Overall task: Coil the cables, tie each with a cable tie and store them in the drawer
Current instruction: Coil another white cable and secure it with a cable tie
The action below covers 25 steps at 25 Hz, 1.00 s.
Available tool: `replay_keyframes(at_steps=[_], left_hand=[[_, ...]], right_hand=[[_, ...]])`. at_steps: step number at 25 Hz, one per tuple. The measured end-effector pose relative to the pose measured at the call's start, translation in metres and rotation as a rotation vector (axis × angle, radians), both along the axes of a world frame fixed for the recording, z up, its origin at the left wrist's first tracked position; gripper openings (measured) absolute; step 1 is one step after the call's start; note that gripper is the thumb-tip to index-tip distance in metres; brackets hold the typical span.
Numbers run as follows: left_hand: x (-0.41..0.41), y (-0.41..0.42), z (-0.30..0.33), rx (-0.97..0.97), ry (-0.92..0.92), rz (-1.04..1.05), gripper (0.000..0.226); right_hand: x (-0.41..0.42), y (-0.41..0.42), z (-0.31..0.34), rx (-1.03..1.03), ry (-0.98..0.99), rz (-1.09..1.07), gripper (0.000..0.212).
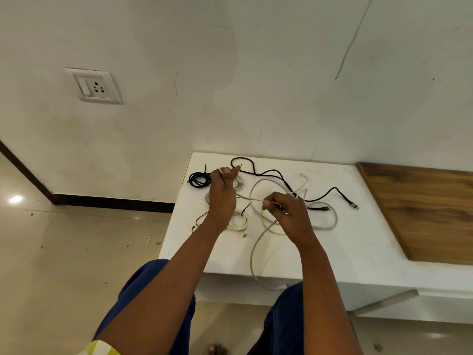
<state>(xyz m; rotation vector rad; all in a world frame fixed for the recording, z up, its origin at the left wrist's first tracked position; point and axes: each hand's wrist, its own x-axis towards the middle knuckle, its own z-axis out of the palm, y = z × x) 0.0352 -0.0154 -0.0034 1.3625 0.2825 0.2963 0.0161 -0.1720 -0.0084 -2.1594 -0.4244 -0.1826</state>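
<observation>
On the left of the white counter (358, 239) sits one black coil (200, 179), already tied up. The left hand (222, 198) pinches one end of the white cable (258, 252), held up high. The right hand (289, 213) grips the same cable lower down, I think to pull it straight for coiling. Near them lies one small white coil (239, 222). One long black cable (279, 175) is loose on the right. I see no drawer.

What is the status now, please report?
Left hand and right hand both grip the white cable, coiling unfinished. Black coil already tied. Loose black cable tangled across it.
</observation>
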Motion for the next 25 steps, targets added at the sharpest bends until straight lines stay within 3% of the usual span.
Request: replay_keyframes(at_steps=[4, 7, 10, 13, 20, 25], left_hand=[[-0.005, -0.007, -0.017, 0.6, -0.137, -0.25, 0.016], [-0.01, -0.009, -0.018, 0.684, -0.133, -0.35, 0.015], [-0.017, -0.013, -0.014, 0.517, -0.063, -0.464, 0.029], [-0.021, -0.016, -0.006, 0.433, 0.035, -0.603, 0.036], [-0.018, -0.014, 0.018, -0.371, 0.174, -0.742, 0.032], [-0.019, -0.01, 0.031, -0.826, 0.095, -0.8, 0.028]], right_hand=[[0.001, 0.0, -0.001, 0.019, -0.085, -0.018, 0.015], [0.005, -0.002, -0.002, -0.044, -0.182, -0.106, 0.015], [0.007, -0.005, -0.006, -0.118, -0.163, -0.228, 0.012], [0.007, -0.006, -0.008, -0.13, -0.157, -0.201, 0.019], [0.011, -0.014, -0.011, -0.349, -0.096, -0.223, 0.031], [0.011, -0.012, -0.011, -0.248, -0.084, -0.309, 0.024]])
